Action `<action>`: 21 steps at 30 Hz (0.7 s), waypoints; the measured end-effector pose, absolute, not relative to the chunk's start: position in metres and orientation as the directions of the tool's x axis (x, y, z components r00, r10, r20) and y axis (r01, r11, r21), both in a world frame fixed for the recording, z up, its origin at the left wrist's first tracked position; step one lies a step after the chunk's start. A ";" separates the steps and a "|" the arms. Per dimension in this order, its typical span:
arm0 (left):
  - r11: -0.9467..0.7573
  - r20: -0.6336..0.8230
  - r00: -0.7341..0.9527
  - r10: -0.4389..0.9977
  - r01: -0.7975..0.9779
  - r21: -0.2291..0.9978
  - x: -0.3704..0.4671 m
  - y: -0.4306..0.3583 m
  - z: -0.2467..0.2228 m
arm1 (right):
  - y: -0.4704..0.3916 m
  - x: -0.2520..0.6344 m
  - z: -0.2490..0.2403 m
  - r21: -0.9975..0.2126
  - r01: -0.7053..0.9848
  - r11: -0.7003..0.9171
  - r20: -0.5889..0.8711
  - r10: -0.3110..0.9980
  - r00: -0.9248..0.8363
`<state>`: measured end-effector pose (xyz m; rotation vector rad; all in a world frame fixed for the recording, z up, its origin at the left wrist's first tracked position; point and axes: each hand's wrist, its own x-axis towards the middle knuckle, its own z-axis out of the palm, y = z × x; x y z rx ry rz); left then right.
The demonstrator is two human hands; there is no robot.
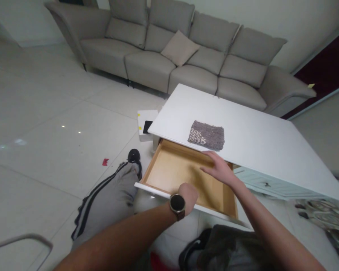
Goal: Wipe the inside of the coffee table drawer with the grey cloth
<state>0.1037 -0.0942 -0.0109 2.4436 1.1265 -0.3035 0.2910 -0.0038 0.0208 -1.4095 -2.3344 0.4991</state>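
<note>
An open wooden drawer [169, 165] with a white front extends from the white table [257, 131]. My left hand [188, 195], with a watch [177, 203] on its wrist, is at the drawer's front edge; its fingers are bent down and mostly hidden. Over the drawer's right back part, close to the tabletop edge, my right hand [219, 167] has its thumb and fingers apart and holds nothing. A folded grey cloth [207, 135] with a pale pattern lies on the tabletop just beyond my right hand. The drawer shows only its bare bottom.
Behind the table stands a long grey sofa [149, 64] with a beige cushion [180, 49]. A white box [144, 116] with a black item [147, 127] is left of the table. My leg [110, 199] is left of the drawer; a red scrap [105, 162] lies on the floor.
</note>
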 end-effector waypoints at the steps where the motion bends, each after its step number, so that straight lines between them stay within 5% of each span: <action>1: -0.574 -0.389 0.639 0.664 0.769 0.283 0.104 -0.095 -0.009 | 0.016 0.289 0.025 -0.414 0.787 0.458 0.181 0.889 -0.421; 4: -0.593 -0.412 0.654 0.635 0.754 0.282 0.106 -0.094 -0.003 | 0.077 0.281 0.028 -0.179 0.900 0.398 0.141 0.916 -0.377; 9: -0.604 -0.449 0.641 0.623 0.758 0.246 0.111 -0.093 -0.002 | 0.126 0.273 0.012 0.060 0.976 0.210 -0.167 0.966 -0.198; 16: -0.642 -0.392 0.669 0.632 0.734 0.219 0.112 -0.093 -0.009 | 0.078 0.272 -0.001 0.168 0.951 0.259 -0.018 0.965 -0.260; 21: -0.660 -0.360 0.669 0.650 0.732 0.169 0.105 -0.095 -0.012 | 0.031 0.268 0.008 0.074 0.974 0.216 0.001 0.976 -0.217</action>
